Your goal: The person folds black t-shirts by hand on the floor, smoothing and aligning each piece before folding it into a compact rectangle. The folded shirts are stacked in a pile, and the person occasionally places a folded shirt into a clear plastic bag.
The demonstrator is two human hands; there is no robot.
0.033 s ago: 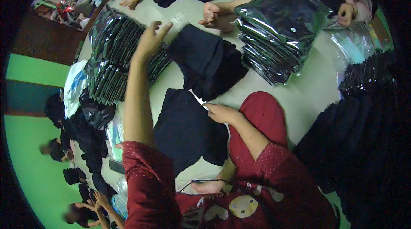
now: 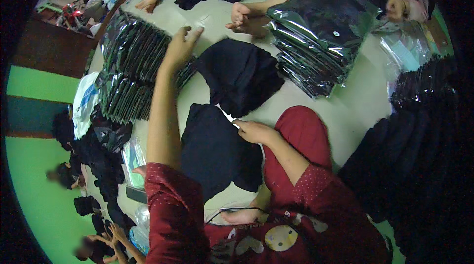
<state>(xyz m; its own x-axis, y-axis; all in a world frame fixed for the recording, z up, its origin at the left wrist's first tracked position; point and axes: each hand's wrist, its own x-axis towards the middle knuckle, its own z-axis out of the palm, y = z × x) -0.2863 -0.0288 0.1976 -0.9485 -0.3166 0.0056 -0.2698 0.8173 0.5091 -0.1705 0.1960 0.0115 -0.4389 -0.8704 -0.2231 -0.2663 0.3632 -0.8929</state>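
- In the head view, holding out the left hand [image 2: 180, 47] with thumb and fingers parted, just beside the left packed stack [image 2: 126, 84]; cannot tell whether gripping anything (showing only a pale blur at the fingertips).
- With the right hand [image 2: 254, 131], pinching narrowly at the end of a thin white strip [image 2: 226, 114] (of what kind, cannot tell).
- Spread on the floor [image 2: 355, 79] between the forearms: a flat black garment [image 2: 219, 150], with its upper right edge near the right hand.
- Heaped just past it: a black cloth pile [image 2: 242, 76], between the left packed stack and the right packed stack [image 2: 326, 22] (both wrapped in shiny clear film).
- Just left of the right packed stack: a co-worker's hand [image 2: 240, 16], with fingers curled.
- Lying farther right: clear bags [image 2: 405, 49], with dark cloth [image 2: 395, 165] heaped nearer the body.
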